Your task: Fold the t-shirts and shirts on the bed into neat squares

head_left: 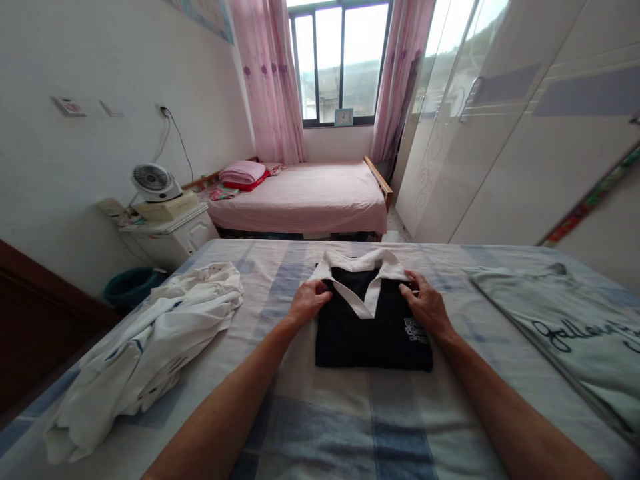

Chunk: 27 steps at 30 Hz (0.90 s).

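A black polo shirt [370, 343] with a white collar lies folded into a rectangle on the checked bed sheet [330, 427]. A small white emblem shows on its right side. My left hand [311, 300] grips the shirt's upper left edge by the collar, thumb and fingers closed together. At the upper right edge my right hand [424, 301] pinches the fabric just below the collar. To the left lies a crumpled white garment [155, 340]. A pale green shirt [565, 320] with dark lettering is spread out on the right.
Beyond this bed stands another bed with a pink sheet [320, 193]. A white fan [155, 183] rests on a box on the bedside cabinet [175, 233], with a teal basin [133, 287] below. White wardrobes [500, 133] line the right side.
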### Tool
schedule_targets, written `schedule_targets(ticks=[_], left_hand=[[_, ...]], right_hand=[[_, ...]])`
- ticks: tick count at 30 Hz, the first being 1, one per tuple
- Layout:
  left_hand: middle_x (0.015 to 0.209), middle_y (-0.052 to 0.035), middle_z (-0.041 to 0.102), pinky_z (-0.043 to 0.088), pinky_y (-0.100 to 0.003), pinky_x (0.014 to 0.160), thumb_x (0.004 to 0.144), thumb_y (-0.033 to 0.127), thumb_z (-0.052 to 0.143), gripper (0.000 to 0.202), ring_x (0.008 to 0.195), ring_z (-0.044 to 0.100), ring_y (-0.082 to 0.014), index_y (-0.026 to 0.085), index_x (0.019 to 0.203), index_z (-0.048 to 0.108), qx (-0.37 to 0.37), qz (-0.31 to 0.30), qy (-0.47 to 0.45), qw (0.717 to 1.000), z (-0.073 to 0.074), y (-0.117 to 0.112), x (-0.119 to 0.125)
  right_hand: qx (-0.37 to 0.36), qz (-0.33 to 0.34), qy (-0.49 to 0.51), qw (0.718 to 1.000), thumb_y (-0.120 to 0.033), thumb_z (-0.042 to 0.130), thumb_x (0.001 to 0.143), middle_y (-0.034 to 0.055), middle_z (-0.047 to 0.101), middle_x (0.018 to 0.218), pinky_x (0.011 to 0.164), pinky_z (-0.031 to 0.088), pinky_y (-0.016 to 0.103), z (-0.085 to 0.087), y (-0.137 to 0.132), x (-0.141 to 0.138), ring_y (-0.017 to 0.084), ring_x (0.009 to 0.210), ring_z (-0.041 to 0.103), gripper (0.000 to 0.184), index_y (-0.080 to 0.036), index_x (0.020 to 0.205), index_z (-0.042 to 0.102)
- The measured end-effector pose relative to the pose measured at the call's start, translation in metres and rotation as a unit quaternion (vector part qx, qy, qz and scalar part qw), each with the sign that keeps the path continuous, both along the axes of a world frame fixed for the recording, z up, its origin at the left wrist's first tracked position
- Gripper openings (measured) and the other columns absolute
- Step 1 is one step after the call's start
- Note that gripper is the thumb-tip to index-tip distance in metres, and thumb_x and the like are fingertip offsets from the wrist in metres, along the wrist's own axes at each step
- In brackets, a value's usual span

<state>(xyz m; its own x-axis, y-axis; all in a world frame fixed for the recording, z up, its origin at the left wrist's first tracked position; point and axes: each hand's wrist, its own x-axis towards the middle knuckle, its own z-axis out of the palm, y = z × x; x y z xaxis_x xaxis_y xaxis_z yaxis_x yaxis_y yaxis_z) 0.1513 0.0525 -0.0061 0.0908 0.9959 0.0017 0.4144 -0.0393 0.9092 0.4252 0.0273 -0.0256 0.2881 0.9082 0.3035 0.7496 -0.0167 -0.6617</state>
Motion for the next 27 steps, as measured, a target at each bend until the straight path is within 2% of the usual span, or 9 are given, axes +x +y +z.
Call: schedule_targets(ticks=[5,8,11,15,18,20,23,25,27], left_hand=[[0.056,0.004,0.054,0.04,-0.017,0.053,0.067,0.009,0.058,0.009,0.053,0.051,-0.0071,0.015,0.061,0.058,-0.048,0.021,-0.087,0.995,0.002,-0.004,0.004],[0.062,0.002,0.057,0.043,-0.017,0.053,0.069,0.009,0.058,0.007,0.057,0.057,-0.008,0.015,0.066,0.055,-0.097,0.046,-0.134,0.985,0.01,-0.009,0.003],[0.068,-0.0024,0.062,0.039,-0.014,0.045,0.071,0.01,0.059,0.005,0.054,0.059,-0.0078,0.013,0.071,0.055,-0.164,0.047,-0.164,0.972,0.018,-0.01,-0.003],[0.072,-0.0071,0.066,0.034,-0.012,0.04,0.073,0.01,0.059,0.006,0.047,0.052,-0.0039,0.011,0.071,0.054,-0.231,0.029,-0.188,0.954,0.025,-0.005,-0.008],[0.068,-0.0062,0.064,0.03,-0.012,0.036,0.072,0.011,0.063,0.01,0.041,0.044,-0.0021,0.011,0.068,0.054,-0.259,0.012,-0.189,0.947,0.025,0.001,-0.007],[0.06,-0.001,0.058,0.025,-0.012,0.034,0.072,0.014,0.065,0.012,0.037,0.038,-0.0009,0.012,0.068,0.054,-0.257,0.007,-0.182,0.949,0.023,0.004,-0.004],[0.052,0.0069,0.047,0.019,-0.012,0.033,0.072,0.015,0.065,0.01,0.034,0.032,0.0,0.013,0.076,0.056,-0.214,0.02,-0.169,0.962,0.017,0.009,0.002],[0.053,0.0085,0.046,0.021,-0.012,0.034,0.072,0.012,0.061,0.016,0.035,0.034,-0.0006,0.015,0.087,0.057,-0.17,0.038,-0.163,0.971,0.013,0.013,0.008],[0.058,0.0074,0.05,0.029,-0.012,0.039,0.071,0.008,0.057,0.025,0.041,0.042,-0.002,0.016,0.094,0.058,-0.13,0.051,-0.158,0.978,0.009,0.018,0.013]], right_hand=[[0.033,0.014,0.057,0.998,-0.039,0.054,0.076,0.0099,0.066,0.107,0.084,0.049,0.039,0.003,-0.003,-0.005,0.022,0.088,0.063,0.054,-0.018,0.125,0.053],[0.011,0.01,0.181,0.983,-0.04,0.058,0.073,0.0119,0.065,0.11,0.083,0.051,0.037,0.004,-0.001,-0.004,0.022,0.092,0.064,0.063,-0.015,0.13,0.048],[-0.009,0.007,0.29,0.957,-0.038,0.061,0.071,0.0114,0.065,0.113,0.083,0.053,0.036,0.002,0.003,-0.002,0.022,0.097,0.064,0.068,-0.016,0.133,0.043],[-0.029,0.007,0.357,0.934,-0.032,0.062,0.072,0.0101,0.067,0.11,0.083,0.054,0.035,-0.002,0.011,0.002,0.022,0.095,0.066,0.062,-0.017,0.13,0.045],[-0.035,0.021,0.351,0.935,-0.03,0.06,0.073,0.0098,0.069,0.106,0.081,0.055,0.033,-0.006,0.015,0.005,0.022,0.095,0.066,0.055,-0.015,0.125,0.049],[-0.032,0.036,0.326,0.944,-0.029,0.059,0.074,0.0078,0.07,0.103,0.08,0.055,0.034,-0.009,0.017,0.006,0.022,0.096,0.066,0.05,-0.017,0.122,0.052],[-0.017,0.044,0.301,0.953,-0.029,0.059,0.073,0.0065,0.07,0.1,0.081,0.054,0.035,-0.012,0.017,0.008,0.022,0.096,0.065,0.045,-0.017,0.116,0.057],[-0.007,0.041,0.293,0.955,-0.03,0.06,0.072,0.0068,0.071,0.098,0.081,0.054,0.035,-0.013,0.016,0.008,0.022,0.094,0.066,0.043,-0.016,0.113,0.059],[0.0,0.048,0.279,0.959,-0.032,0.06,0.073,0.0065,0.071,0.096,0.08,0.054,0.035,-0.013,0.014,0.008,0.021,0.091,0.066,0.042,-0.016,0.112,0.059]])
